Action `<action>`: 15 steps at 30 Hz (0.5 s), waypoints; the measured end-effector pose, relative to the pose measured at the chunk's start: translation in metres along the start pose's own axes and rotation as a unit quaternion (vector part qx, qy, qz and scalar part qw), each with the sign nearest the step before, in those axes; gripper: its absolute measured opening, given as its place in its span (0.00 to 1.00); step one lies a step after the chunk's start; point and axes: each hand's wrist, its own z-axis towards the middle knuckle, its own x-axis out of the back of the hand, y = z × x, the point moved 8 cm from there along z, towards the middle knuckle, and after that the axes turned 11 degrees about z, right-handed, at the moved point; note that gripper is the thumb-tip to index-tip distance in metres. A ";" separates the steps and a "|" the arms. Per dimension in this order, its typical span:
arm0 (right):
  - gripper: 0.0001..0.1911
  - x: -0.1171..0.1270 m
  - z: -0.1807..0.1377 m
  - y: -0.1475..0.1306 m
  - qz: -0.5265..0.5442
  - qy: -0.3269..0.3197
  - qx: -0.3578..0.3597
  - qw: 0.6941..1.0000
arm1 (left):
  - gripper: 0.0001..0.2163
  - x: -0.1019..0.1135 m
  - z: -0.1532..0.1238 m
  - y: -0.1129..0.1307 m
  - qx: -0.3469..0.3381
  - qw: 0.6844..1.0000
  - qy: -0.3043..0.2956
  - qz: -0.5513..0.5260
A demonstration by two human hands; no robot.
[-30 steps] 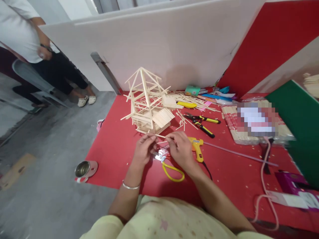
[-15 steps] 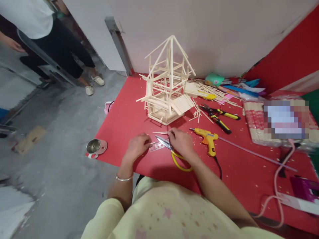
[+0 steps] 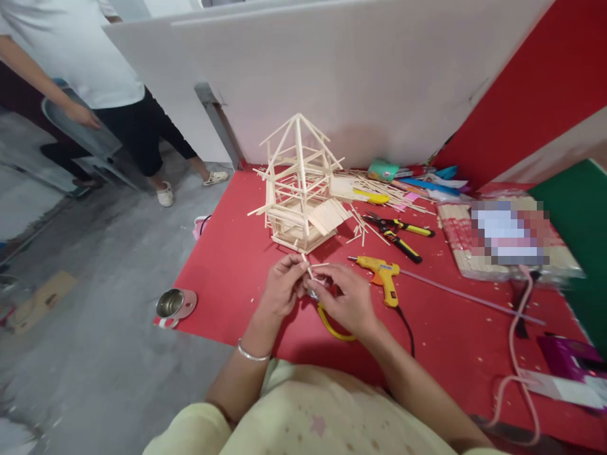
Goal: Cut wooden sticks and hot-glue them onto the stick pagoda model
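My left hand point(image 3: 285, 284) pinches a short, thin wooden stick point(image 3: 307, 264), its upper end tilted to the left. Close beside it, my right hand point(image 3: 345, 296) has its fingers closed at the lower end of that stick. A second thin stick shows just above my right fingers; whether it is held or lies on the table I cannot tell. Beneath my hands lie the scissors point(image 3: 329, 327), mostly hidden, with a yellow handle loop showing. Just beyond stands a house-like frame of wooden sticks point(image 3: 303, 208) with a pointed roof.
A yellow glue gun point(image 3: 386, 275) lies right of my hands on the red table point(image 3: 218, 253). Behind it are pliers point(image 3: 398, 237), a yellow cutter point(image 3: 371, 196) and loose sticks. A mug point(image 3: 176, 304) stands at the left edge. Another person point(image 3: 114, 82) stands beyond the table.
My hands have come together and lifted off the table; a stick is now held up between them. The scissors are now more covered. The camera view has tilted up and shifted right.
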 end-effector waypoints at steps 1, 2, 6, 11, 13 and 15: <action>0.09 0.006 0.000 0.000 -0.016 0.012 0.003 1.000 | 0.16 -0.011 0.003 0.000 0.007 1.000 -0.002 -0.018; 0.08 0.012 0.001 0.001 -0.032 0.024 0.005 0.999 | 0.16 -0.019 0.006 0.000 0.006 0.999 -0.003 -0.031; 0.06 0.030 0.010 0.003 -0.069 0.069 0.022 0.995 | 0.17 -0.038 0.017 0.007 -0.020 0.998 -0.003 -0.059; 0.05 0.035 0.026 0.001 -0.101 0.101 0.071 0.987 | 0.17 -0.039 0.027 0.014 -0.039 0.998 0.028 -0.042; 0.06 0.034 0.031 0.002 -0.106 0.105 0.077 0.986 | 0.17 -0.038 0.031 0.015 -0.039 0.998 0.038 -0.034; 0.06 0.032 0.034 0.003 -0.110 0.107 0.083 0.985 | 0.18 -0.037 0.034 0.016 -0.040 0.998 0.047 -0.033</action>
